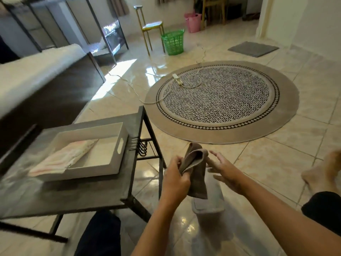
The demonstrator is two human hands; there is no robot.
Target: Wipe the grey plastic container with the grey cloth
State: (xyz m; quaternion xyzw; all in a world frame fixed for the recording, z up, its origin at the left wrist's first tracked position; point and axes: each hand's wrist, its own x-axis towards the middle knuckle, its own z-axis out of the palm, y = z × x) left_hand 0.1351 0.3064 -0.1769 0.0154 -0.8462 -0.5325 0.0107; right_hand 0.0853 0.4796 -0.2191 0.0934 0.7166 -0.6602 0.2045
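The grey plastic container (212,200) stands on the tiled floor between my knees, partly hidden by the cloth and my arms. My left hand (176,179) grips the folded grey cloth (195,169), which hangs down in front of the container's top. Just to the right of the cloth, my right hand (224,169) has its fingers spread; its fingertips are close to the cloth, and I cannot tell if they touch it. The frame is blurred.
A dark metal side table (88,193) at the left carries a white tray (118,163) with a folded striped cloth (64,157). A round patterned rug (221,102) with a power strip lies ahead. A green basket (173,42) and chair stand farther back.
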